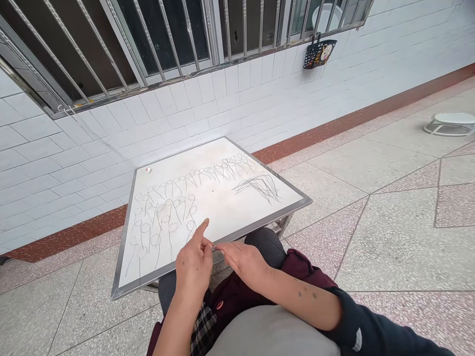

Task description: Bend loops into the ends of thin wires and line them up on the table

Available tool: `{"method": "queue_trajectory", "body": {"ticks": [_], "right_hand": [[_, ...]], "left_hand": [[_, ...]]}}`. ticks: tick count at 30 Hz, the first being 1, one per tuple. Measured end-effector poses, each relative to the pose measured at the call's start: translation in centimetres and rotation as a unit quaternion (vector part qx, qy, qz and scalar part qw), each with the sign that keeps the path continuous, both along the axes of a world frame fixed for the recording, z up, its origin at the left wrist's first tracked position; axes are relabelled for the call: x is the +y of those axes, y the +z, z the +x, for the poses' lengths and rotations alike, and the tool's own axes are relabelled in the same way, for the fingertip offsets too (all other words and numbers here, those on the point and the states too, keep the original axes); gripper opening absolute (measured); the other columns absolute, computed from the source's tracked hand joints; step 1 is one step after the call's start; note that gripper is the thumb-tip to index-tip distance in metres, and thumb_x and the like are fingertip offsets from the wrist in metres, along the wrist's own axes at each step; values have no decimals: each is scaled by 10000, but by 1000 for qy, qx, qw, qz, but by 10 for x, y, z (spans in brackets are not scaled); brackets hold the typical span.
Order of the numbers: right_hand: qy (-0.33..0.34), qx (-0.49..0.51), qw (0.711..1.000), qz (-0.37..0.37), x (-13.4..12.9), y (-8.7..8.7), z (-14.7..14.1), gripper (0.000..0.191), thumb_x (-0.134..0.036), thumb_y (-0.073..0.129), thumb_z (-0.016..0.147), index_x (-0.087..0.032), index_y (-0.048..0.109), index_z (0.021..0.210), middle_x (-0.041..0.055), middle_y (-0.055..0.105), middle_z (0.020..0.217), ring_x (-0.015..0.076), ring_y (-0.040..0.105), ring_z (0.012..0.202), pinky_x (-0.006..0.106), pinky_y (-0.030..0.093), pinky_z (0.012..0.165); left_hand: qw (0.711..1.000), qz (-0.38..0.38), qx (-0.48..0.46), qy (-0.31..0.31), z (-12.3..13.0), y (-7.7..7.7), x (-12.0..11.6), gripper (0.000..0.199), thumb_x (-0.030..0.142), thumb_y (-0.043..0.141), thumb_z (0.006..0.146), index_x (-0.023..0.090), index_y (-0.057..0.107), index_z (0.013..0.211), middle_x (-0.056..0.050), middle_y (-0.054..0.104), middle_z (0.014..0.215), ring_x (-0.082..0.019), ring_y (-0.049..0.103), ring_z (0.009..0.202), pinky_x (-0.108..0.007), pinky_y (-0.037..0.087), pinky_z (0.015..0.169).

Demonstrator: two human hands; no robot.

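Note:
My left hand [195,259] is over the front edge of the white-topped table [208,148], index finger stretched out and thumb and other fingers closed. My right hand [243,259] meets it from the right, its fingers pressed together at the left thumb. Whatever thin thing sits between the fingertips is too small to make out. Beyond the left hand, many thin dark wires with a loop at one end [163,200] lie in rows on the tabletop. To the right is a loose bunch of thin wires [260,185] without visible loops.
A small white and red bit [149,170] lies near the table's far left corner. Behind the table stands a white tiled wall [208,106] with a barred window [159,39]. A dark basket [319,53] hangs from the bars. Far right is a white stool [453,118].

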State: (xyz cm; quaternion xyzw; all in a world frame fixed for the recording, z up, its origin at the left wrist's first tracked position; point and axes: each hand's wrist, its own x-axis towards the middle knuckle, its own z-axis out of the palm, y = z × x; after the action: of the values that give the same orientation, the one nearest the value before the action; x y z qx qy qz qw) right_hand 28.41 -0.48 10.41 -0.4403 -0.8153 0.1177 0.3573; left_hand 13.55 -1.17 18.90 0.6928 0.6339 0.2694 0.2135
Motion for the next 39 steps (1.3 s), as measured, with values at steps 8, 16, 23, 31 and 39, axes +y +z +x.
{"method": "queue_trajectory", "body": {"ticks": [8,16,23,31,39], "right_hand": [[6,19,1000,9,-1,-7,0,232,-124,449,896,-188,604,1057,21,659,742,149,612,661,245,473,600],[19,12,1000,-21,-7,-13,4,301,-93,466,865,-177,585,1128,26,668,783,157,625,705,265,495,665],[31,48,997,-45,-5,-14,8,283,-128,409,909,-189,586,1120,9,665,737,152,618,689,263,487,683],[30,55,995,-81,-5,-10,14,284,-186,332,944,-188,597,1045,-10,636,660,117,576,589,216,442,587],[33,1,994,-103,-3,-24,17,268,-97,407,866,-179,590,1044,-8,653,714,105,551,584,204,424,580]], "left_hand": [[999,-32,-27,4,0,6,-2,513,204,416,833,291,473,1336,25,645,771,-140,584,628,-252,425,573],[997,-11,-43,57,-5,-1,0,509,208,433,805,304,509,1300,34,632,740,-141,570,609,-273,449,625],[998,-10,-33,46,-7,4,-2,499,260,425,838,299,473,1333,29,639,774,-151,603,658,-281,456,645],[997,-14,-42,63,-10,4,1,500,312,427,853,300,450,1353,16,636,801,-168,617,693,-293,457,648],[993,7,-66,102,-11,-6,6,493,334,451,825,309,496,1315,20,627,761,-171,599,656,-306,447,645]]}}
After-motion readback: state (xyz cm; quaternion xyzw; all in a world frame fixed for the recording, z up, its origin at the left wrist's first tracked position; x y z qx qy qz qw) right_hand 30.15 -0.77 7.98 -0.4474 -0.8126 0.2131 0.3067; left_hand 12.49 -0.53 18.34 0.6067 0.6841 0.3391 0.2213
